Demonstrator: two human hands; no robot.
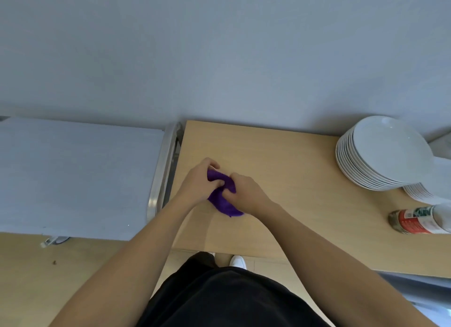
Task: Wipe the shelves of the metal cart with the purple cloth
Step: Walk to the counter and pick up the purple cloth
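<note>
Bunching the purple cloth [223, 197] between my left hand [199, 182] and right hand [246, 192], both clenched on it over the desk [292, 180]; the metal cart [78, 175] stands left of my hands.

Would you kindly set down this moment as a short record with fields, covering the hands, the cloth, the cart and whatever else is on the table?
left hand: gripping the purple cloth from the left
right hand: gripping the same cloth from the right
cloth: bunched between both hands, above the wooden table
metal cart: left of the table, top shelf bare, not yet touched by the cloth
plates: white stack at the table's far right
bottle: lying on its side, near the plates
</note>
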